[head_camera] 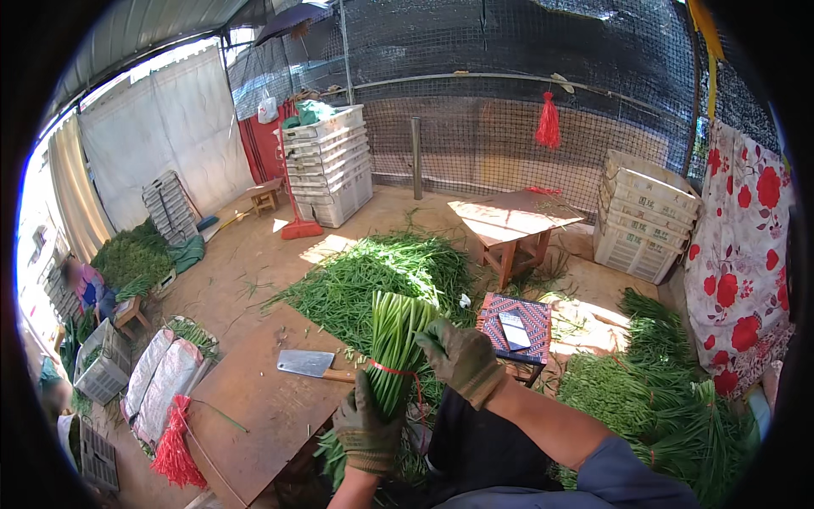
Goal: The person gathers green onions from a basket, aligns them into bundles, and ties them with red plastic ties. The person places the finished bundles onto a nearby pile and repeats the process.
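My left hand (369,429), in a worn work glove, grips an upright bundle of green stalks (397,331), probably garlic chives or flower stalks. A red tie (391,369) circles the bundle, and its loose end hangs down the right side. Beside the bundle's upper right edge is my right hand (461,366), gloved too, with curled fingers close to the stalks. Whether it holds anything is hidden. A cleaver (308,364) with a wooden handle lies on the brown tabletop (254,407), its handle end near my left hand.
Loose green stalks (381,273) are heaped beyond the table. A phone (514,331) rests on a woven stool (540,312) at the right. Tied bundles (610,394) lie further right. Red ties (175,439) hang off the table's left corner. A person (92,286) sits far left.
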Motion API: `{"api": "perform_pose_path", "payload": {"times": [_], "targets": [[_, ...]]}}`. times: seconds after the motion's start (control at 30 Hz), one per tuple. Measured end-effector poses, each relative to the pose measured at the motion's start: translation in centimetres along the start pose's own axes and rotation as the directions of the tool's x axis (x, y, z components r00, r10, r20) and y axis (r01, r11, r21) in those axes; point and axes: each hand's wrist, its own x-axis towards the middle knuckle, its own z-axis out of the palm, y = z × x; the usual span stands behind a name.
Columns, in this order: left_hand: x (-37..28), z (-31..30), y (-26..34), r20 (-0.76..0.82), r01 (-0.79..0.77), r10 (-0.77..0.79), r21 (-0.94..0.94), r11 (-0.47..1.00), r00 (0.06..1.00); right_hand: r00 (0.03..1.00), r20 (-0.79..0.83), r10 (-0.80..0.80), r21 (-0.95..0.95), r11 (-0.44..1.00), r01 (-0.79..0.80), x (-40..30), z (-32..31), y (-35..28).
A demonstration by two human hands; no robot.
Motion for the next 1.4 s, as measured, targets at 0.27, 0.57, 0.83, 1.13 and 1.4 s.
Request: {"api": "perform_pose_path", "payload": {"times": [0.27, 0.57, 0.83, 1.13, 1.4], "targets": [[0.5, -6.1, -4.0, 0.072, -0.172, 0.158, 0.285, 0.943, 0.985, 0.889, 0.416, -0.193, 0.717, 0.671, -0.190, 0.4, -6.4, 4.2], [1.3, -6.9, -1.2, 0.240, -0.289, 0.278, 0.010, 0.957, 0.930, 0.968, -0.022, -0.249, -0.118, 0.962, 0.244, -4.5, -0.3, -1.2], [3.7, -9.0, 2.7, 0.462, 0.031, -0.128, 0.212, 0.977, 0.878, 0.935, 0.252, 0.250, 0.672, 0.650, -0.355, -3.6, -2.8, 3.7], [9.4, -7.4, 12.3, 0.137, 0.192, -0.141, -0.823, 0.535, 0.981, 0.946, -0.236, 0.224, 0.836, 0.543, 0.080, -1.0, -2.1, -5.4], [12.0, -6.4, 13.6, 0.117, -0.540, 0.668, -0.495, 0.681, 0.735, 0.980, -0.167, 0.113, 0.563, 0.826, 0.001, -2.4, -26.5, 1.6]]}}
